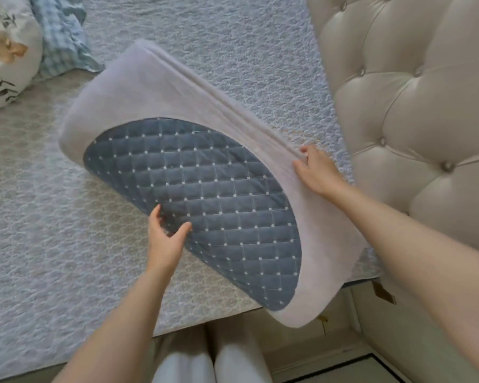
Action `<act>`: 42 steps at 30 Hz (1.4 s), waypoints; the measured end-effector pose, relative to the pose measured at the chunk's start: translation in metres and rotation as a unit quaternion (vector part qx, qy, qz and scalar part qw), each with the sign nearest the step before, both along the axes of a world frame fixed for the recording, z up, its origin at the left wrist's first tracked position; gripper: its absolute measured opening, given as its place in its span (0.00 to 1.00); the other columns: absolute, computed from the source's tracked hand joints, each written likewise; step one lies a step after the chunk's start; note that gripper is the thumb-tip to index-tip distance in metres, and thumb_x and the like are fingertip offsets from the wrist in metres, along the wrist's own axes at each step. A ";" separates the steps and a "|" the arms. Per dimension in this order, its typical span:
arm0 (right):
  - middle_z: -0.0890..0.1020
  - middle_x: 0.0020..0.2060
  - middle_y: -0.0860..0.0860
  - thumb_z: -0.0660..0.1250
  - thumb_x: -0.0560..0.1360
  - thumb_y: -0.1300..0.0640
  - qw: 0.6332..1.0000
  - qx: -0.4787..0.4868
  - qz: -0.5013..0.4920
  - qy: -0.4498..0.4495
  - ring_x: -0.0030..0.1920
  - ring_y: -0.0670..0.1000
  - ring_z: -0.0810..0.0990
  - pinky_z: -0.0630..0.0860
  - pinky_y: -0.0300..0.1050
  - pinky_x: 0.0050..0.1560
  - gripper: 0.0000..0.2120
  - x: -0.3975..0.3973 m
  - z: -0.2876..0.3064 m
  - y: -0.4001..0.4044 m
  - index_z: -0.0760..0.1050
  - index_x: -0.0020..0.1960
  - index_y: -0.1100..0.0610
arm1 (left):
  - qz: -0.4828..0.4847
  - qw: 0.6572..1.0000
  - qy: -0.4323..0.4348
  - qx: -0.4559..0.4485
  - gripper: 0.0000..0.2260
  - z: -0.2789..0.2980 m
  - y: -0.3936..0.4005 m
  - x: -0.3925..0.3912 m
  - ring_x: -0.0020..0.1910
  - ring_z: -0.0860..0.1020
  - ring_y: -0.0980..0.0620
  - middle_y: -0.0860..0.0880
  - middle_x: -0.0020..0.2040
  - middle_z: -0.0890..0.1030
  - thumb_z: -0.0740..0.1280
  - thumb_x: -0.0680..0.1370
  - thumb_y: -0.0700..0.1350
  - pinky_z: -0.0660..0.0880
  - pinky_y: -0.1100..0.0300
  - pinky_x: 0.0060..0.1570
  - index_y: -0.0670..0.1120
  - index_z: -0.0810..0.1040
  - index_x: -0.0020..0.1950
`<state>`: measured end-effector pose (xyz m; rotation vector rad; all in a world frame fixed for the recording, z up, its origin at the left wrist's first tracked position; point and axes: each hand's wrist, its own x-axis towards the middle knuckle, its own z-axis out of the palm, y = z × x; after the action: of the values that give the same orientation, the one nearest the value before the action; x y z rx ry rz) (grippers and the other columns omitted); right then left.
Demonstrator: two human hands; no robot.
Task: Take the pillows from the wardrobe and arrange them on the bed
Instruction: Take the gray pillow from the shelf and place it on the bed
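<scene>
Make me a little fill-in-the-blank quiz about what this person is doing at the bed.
1. The pillow has a quilted centre panel coloured ____.
2. The left hand pinches that panel while the right hand grips the pillow's ____ edge.
3. The tufted headboard stands to the person's ____.

Missing words: blue; grey; right

Both bare forearms reach forward. The left hand (165, 239) pinches with thumb and fingers curled, its grip closed on the pillow (194, 189); the right hand (317, 172) clamps the far edge, fingers bent.
</scene>
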<state>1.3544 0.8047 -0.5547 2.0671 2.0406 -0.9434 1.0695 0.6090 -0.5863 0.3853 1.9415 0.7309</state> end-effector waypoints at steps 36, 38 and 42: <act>0.65 0.68 0.63 0.65 0.76 0.44 0.978 0.112 -0.172 -0.046 0.63 0.67 0.68 0.64 0.60 0.67 0.33 0.069 0.011 -0.062 0.56 0.77 0.47 | -0.101 0.994 -0.051 0.006 0.49 -0.010 0.071 0.140 0.75 0.67 0.46 0.53 0.79 0.64 0.73 0.70 0.65 0.65 0.43 0.73 0.64 0.44 0.80; 0.63 0.71 0.63 0.65 0.76 0.45 0.977 0.134 -0.163 -0.037 0.68 0.66 0.65 0.61 0.59 0.69 0.32 0.068 0.011 -0.050 0.58 0.76 0.49 | -0.110 0.993 -0.030 0.024 0.47 -0.008 0.095 0.135 0.75 0.67 0.45 0.52 0.79 0.64 0.72 0.71 0.65 0.65 0.43 0.73 0.63 0.44 0.80; 0.57 0.75 0.64 0.63 0.77 0.43 0.980 0.126 -0.145 -0.050 0.71 0.66 0.60 0.58 0.60 0.70 0.31 0.066 0.003 -0.020 0.58 0.76 0.49 | -0.138 0.990 -0.023 0.027 0.46 -0.010 0.141 0.128 0.76 0.65 0.43 0.48 0.80 0.61 0.71 0.72 0.65 0.64 0.41 0.73 0.62 0.43 0.80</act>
<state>1.4204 0.7849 -0.5519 2.5398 1.9289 -0.6201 1.1975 0.7496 -0.5959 0.6496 1.7831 0.6056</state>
